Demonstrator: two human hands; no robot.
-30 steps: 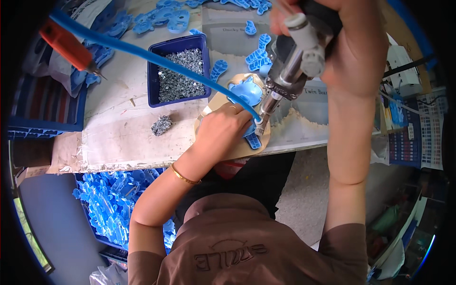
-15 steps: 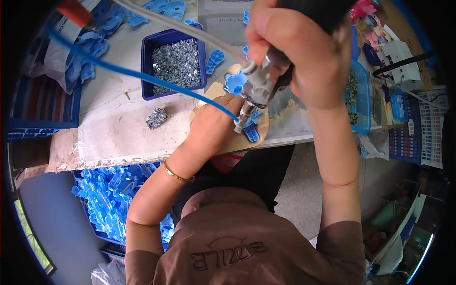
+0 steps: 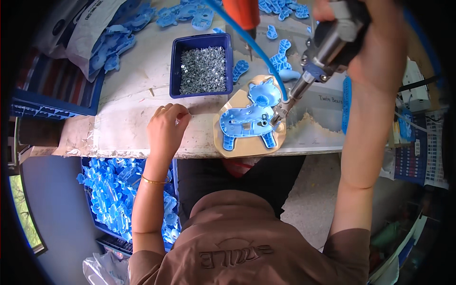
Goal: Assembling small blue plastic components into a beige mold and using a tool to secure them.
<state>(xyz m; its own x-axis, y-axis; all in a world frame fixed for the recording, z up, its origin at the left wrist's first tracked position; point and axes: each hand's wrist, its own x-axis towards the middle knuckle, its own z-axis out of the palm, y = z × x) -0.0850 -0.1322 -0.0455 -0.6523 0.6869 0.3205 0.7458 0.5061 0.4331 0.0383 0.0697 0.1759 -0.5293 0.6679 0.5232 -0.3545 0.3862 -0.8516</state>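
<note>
My right hand [image 3: 380,61], blurred, grips a powered screwdriver [image 3: 327,52] with a metal nose and a thin blue hose [image 3: 251,42] joined near its tip. That tip meets the right side of a light blue animal-shaped plastic part [image 3: 244,116], beside a small dark ring. The part lies hollow side up in a tan fixture [image 3: 223,141] by the table's front edge. To the left of the fixture, my left hand [image 3: 166,128] rests low over the table, fingers curled together. A small greyish bit shows at its fingertips; what they hold is too small to name.
A dark blue bin [image 3: 175,78] of small metal pieces stands behind my left hand. Loose blue parts [image 3: 190,14] lie along the back. An orange-red tool [image 3: 241,16] hangs pointing down. Below the table edge at left sits a crate of blue parts [image 3: 111,194].
My left hand has left the blue part and moved left, where a small heap of metal pieces lay. My right hand and the screwdriver have shifted right. The view has shifted too.
</note>
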